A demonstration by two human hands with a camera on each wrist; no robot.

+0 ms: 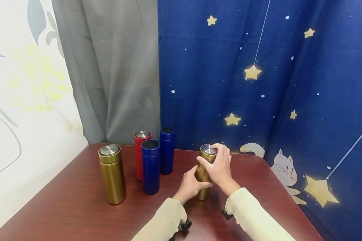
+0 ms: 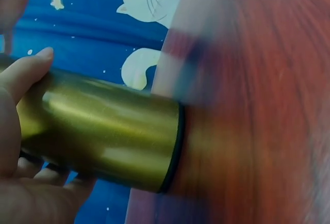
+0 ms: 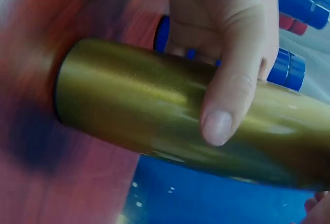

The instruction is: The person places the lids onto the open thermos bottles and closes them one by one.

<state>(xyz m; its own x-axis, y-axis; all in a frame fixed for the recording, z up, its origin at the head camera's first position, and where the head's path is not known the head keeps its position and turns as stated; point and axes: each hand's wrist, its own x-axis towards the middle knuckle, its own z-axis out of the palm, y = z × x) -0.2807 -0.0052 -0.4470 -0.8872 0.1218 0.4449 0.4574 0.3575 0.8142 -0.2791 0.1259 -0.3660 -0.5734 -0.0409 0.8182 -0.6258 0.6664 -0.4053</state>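
Note:
A gold thermos bottle (image 1: pixel 203 193) with a silver-topped lid (image 1: pixel 208 149) stands upright at the right of the table in the head view. My left hand (image 1: pixel 189 183) grips its middle, thumb across the near side; in the right wrist view this thumb (image 3: pixel 219 123) lies along the gold body. Higher up, my right hand (image 1: pixel 219 165) holds the bottle around its lid, thumb on the left and fingers over the right edge. The bottle's dark-rimmed base shows in the left wrist view. Whether that base touches the table, I cannot tell.
A second gold bottle (image 1: pixel 113 180) stands at the left of the table (image 1: pixel 69 197). Between the gold bottles are a red bottle (image 1: pixel 138 157), a near blue bottle (image 1: pixel 151 172) and a far blue bottle (image 1: pixel 167 152). A blue star-patterned curtain (image 1: pixel 205 73) hangs behind the table's back edge.

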